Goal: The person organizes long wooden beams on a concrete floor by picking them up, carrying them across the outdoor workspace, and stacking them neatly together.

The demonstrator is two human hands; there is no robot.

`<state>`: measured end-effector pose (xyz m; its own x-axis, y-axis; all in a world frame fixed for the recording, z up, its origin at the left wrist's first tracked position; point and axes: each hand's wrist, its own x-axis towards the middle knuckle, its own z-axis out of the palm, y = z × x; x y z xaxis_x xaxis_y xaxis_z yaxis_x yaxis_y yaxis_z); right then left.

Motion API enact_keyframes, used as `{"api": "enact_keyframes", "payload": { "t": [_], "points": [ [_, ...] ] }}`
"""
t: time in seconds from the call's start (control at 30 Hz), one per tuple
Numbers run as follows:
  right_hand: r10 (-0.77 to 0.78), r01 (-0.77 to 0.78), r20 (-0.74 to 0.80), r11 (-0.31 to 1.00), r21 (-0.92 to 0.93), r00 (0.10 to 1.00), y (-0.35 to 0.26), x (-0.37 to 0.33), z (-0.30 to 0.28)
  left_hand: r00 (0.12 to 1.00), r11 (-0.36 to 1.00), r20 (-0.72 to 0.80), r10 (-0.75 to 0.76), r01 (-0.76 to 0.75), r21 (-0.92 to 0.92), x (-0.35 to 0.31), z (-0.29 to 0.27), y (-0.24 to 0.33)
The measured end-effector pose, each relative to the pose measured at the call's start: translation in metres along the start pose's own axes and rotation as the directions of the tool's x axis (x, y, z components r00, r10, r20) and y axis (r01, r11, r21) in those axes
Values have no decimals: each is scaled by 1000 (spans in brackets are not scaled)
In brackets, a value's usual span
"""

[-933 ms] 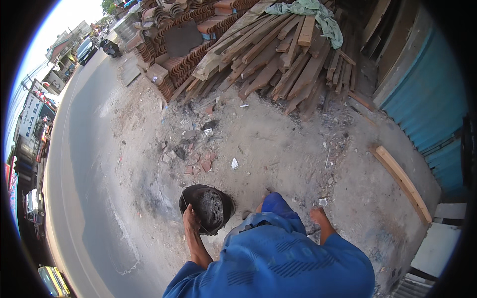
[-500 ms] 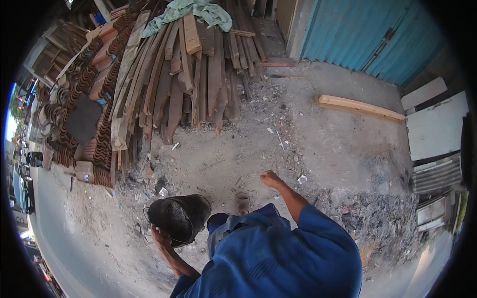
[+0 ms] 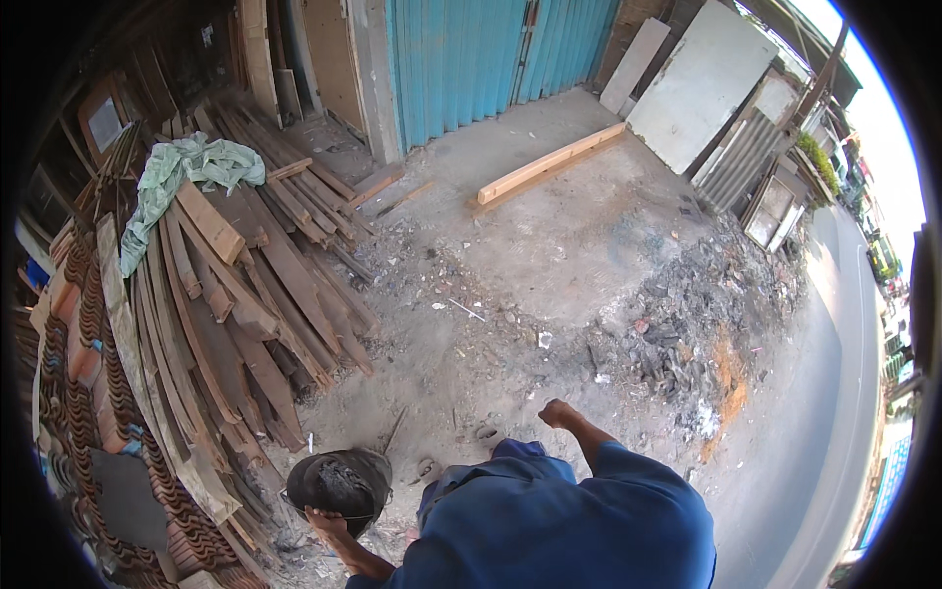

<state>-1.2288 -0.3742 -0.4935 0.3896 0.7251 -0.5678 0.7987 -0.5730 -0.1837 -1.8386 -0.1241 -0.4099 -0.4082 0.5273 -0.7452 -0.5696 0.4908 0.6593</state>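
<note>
My left hand (image 3: 327, 520) grips the rim of a black bucket (image 3: 375, 473) at my left side. The bucket is tilted, and its dark inside shows, with a thin wire handle along its edge. What lies in it, if anything, is too dark to make out. Out in front and to the right, my right hand (image 3: 559, 414) is loosely closed, with nothing visible in it. It hangs over the dusty ground, touching nothing.
Left lies a big pile of wooden planks (image 3: 265, 373) under a green cloth (image 3: 196, 167), beside stacked roof tiles (image 3: 74, 393). A wooden beam (image 3: 549, 165) lies before a blue metal shutter (image 3: 456, 69). Charred rubble (image 3: 677, 344) spreads to the right; panels (image 3: 702, 83) lean behind, and a road (image 3: 834, 393) runs beyond.
My view has swung to the right: the planks and shutter sit farther left, and the road on the right has come in. The bucket stays in my left hand; my right hand remains closed.
</note>
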Motion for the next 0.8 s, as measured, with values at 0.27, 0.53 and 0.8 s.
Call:
{"api": "enact_keyframes", "payload": {
  "t": [0.27, 0.53, 0.8],
  "points": [
    [-214, 220, 59, 969, -110, 975, -48, -49, 27, 998, 998, -8, -66, 66, -11, 42, 28, 42],
    [-455, 423, -119, 879, -222, 883, -120, -6, -8, 979, 995, 177, -96, 101, -18, 66, 30, 72],
    [-358, 343, -82, 926, -160, 930, -126, 14, -33, 978, 990, 161, -132, 137, -20, 68, 28, 80]
  ]
}}
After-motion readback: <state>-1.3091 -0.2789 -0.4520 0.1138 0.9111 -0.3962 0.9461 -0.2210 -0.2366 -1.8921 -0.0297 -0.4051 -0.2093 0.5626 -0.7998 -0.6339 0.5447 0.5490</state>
